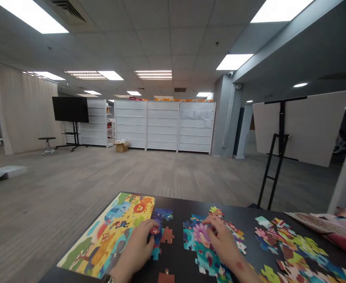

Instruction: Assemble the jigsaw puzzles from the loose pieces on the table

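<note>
Black counter [179, 251] carries a jigsaw puzzle in separate parts, and both bare hands are on its pieces. The landmark is the joined jungle section [114, 236], a large block showing a lion and other animals at the counter's left end. Its right edge is ragged and gapped, and the work in hand sits along that edge. The left hand [134, 245] lies there, its fingers [152, 228] curved down onto a dark blue piece [157, 232]; whether they pinch it or only rest on it, I cannot tell. Right of the landmark, the right hand [220, 241] spreads its fingers [208, 226] over a second joined block, the peacock section [204, 251], again with no clear grip. Three lone pieces lie near the landmark's right edge: an orange-brown piece [167, 235] just beside it, a blue piece [163, 214] above that, and a brown piece [166, 277] toward the near edge. Farthest right of the landmark sits a loose heap of pieces [297, 247], overlapping too much to count. That makes two hands, two joined sections and one heap. A patterned cloth [329, 226] lies just beyond the heap.
</note>
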`<state>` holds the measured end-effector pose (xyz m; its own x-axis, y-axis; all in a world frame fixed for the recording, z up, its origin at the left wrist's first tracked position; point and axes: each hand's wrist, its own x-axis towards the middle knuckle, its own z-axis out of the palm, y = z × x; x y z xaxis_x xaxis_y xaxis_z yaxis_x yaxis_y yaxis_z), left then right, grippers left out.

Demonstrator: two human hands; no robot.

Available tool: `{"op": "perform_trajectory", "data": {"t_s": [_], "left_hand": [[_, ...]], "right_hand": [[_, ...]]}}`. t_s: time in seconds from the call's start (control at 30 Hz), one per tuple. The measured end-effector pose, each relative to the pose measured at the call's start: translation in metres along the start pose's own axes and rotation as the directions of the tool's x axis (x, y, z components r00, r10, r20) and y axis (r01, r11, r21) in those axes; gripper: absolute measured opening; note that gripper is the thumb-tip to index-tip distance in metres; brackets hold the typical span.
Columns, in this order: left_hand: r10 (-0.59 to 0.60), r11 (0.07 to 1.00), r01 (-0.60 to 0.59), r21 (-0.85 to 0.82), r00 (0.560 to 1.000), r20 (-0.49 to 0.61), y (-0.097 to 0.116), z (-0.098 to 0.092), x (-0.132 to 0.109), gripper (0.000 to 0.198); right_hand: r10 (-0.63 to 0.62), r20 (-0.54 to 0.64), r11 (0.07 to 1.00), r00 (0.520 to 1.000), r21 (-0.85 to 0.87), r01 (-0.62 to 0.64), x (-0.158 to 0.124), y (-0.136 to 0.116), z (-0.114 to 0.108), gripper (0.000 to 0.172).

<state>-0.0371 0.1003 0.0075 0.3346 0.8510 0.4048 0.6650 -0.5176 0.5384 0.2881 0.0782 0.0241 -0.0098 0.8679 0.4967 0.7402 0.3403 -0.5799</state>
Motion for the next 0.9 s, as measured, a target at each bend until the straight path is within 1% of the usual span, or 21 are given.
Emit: {"op": "perform_trajectory", "data": {"t_s": [0.1,0.17,0.23,0.3,0.4,0.53,0.67,0.73,0.8,0.9], "left_hand": [[0.007,1.0,-0.007,0.002,1.0,0.004,-0.002,0.002,0.004,0.044],[0.013,1.0,-0.013,0.004,1.0,0.01,-0.004,0.003,0.006,0.042],[0.016,1.0,-0.016,0.009,1.0,0.009,-0.007,0.004,0.008,0.042],[0.016,1.0,-0.016,0.016,1.0,0.007,-0.009,0.005,0.01,0.044],[0.014,0.999,-0.014,0.034,1.0,0.011,-0.006,0.005,0.011,0.043],[0.017,0.998,-0.02,0.066,0.999,0.032,0.003,0.008,0.009,0.034],[0.024,0.996,-0.028,0.088,0.998,0.052,0.006,0.019,0.005,0.033],[0.034,0.993,-0.041,0.107,0.997,0.066,0.001,0.026,0.005,0.036],[0.045,0.986,-0.058,0.155,0.996,0.083,-0.007,0.033,0.006,0.039],[0.058,0.976,-0.076,0.204,0.994,0.09,-0.023,0.042,0.008,0.043]], "right_hand": [[0.013,-0.125,0.999,0.992,0.04,-0.008,0.001,0.002,-0.007,0.029],[0.015,-0.186,0.998,0.982,0.065,-0.003,0.004,0.002,-0.013,0.03],[0.01,-0.214,0.997,0.977,0.082,0.008,0.005,0.002,-0.018,0.031],[-0.005,-0.21,0.996,0.978,0.086,0.024,0.004,0.001,-0.019,0.031],[-0.01,-0.155,0.995,0.988,0.099,0.026,0.0,-0.001,-0.014,0.036],[-0.016,-0.067,0.995,0.998,0.096,0.022,-0.004,-0.004,-0.007,0.039],[0.007,0.121,0.999,0.993,0.05,-0.013,-0.01,-0.011,-0.004,0.031],[0.011,0.195,1.0,0.981,0.022,-0.015,-0.014,-0.015,-0.003,0.031],[-0.001,0.233,1.0,0.973,-0.003,0.002,-0.017,-0.018,0.0,0.034],[-0.019,0.275,0.999,0.961,-0.034,0.03,-0.019,-0.02,0.004,0.033]]}}
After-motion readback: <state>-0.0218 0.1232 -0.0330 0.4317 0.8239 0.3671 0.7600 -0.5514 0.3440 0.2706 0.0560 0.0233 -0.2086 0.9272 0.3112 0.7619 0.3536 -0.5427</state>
